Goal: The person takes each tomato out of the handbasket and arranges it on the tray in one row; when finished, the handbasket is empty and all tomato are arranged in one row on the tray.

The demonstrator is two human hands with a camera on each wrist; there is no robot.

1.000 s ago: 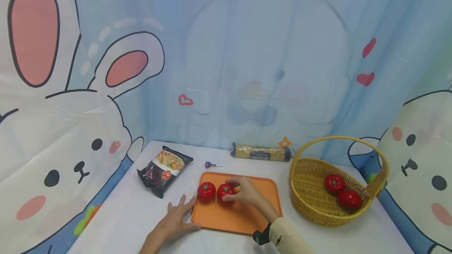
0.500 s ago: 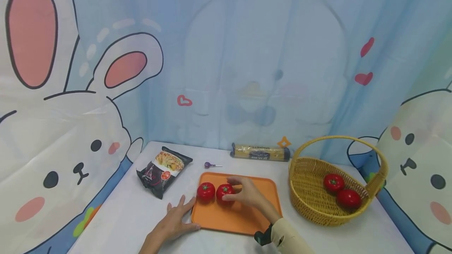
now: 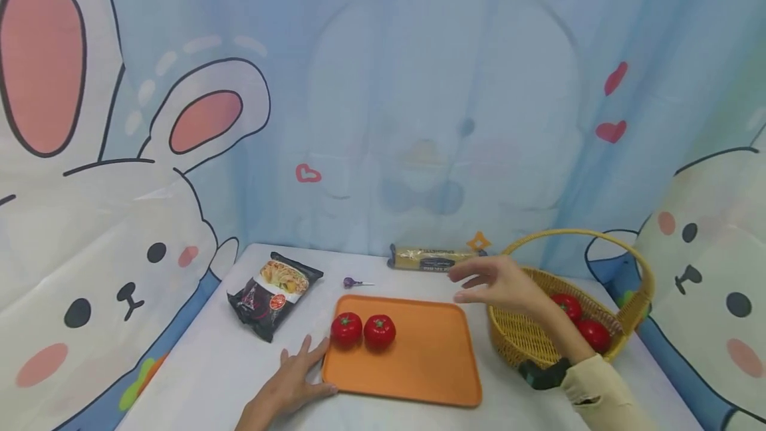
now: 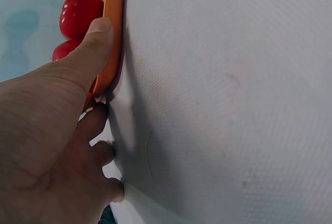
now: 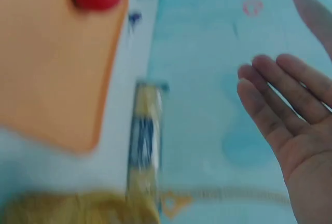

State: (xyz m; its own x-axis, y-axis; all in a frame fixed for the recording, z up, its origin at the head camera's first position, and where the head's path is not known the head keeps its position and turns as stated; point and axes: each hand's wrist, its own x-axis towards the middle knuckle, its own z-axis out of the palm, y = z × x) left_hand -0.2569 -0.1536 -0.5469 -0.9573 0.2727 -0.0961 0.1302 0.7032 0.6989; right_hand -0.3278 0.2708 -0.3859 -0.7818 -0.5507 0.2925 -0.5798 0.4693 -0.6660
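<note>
On the orange tray (image 3: 431,358), two red tomatoes sit side by side at the left: one tomato (image 3: 346,330) near the edge, the other tomato (image 3: 380,332) just right of it. My left hand (image 3: 288,383) rests at the tray's lower left corner with fingers spread; in the left wrist view its thumb (image 4: 98,40) lies along the tray's rim. My right hand (image 3: 501,283) is raised between the tray and the wicker basket (image 3: 505,338), holding nothing. Its fingers (image 5: 295,92) are extended and apart from the thumb in the right wrist view. My forearm partly covers the basket.
Two more tomatoes (image 3: 594,336) lie in the basket, whose tall handle (image 3: 553,234) arches over it. A spaghetti pack (image 3: 427,259) lies at the back of the white table (image 3: 209,364). A lollipop (image 3: 350,282) and a black noodle packet (image 3: 275,294) are at the back left.
My right hand has let go of the right tomato on the tray and moved up and right towards the basket. My left hand stays at the tray's corner.
</note>
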